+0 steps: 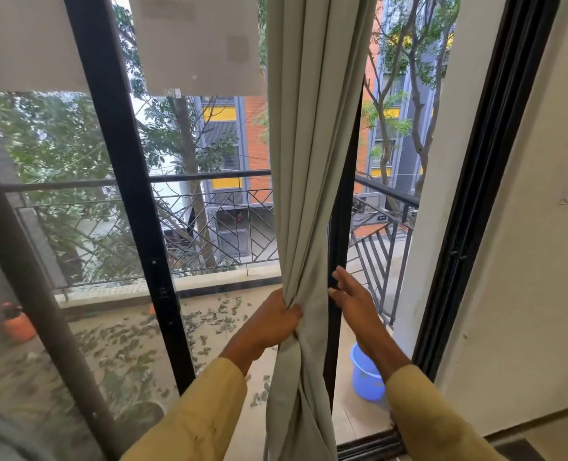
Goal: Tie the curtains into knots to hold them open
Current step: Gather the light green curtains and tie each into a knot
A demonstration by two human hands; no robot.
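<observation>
From my remote seat, the grey-green curtain (312, 161) fills the middle of the view, hanging in front of a black upright of the sliding door and pulled into a narrow bunch low down. I judge we are at the gathering step: no knot or loop is formed yet. My left hand (279, 317) has its fingers curled round the bunch, cinching it at its narrowest point. My right hand (352, 294) is flat with its fingers straight, just beside the cloth's right edge, and I cannot tell whether it touches. Next, I think the right hand must take the loose tail below the grip, so it can be wrapped round and drawn through. A pale wall (525, 261) stands at the right and a black door frame (123, 161) at the left. Beyond the glass are a balcony railing (209, 207), fallen leaves (126, 344), a blue bucket (365, 374) and an orange pot (18, 324).
</observation>
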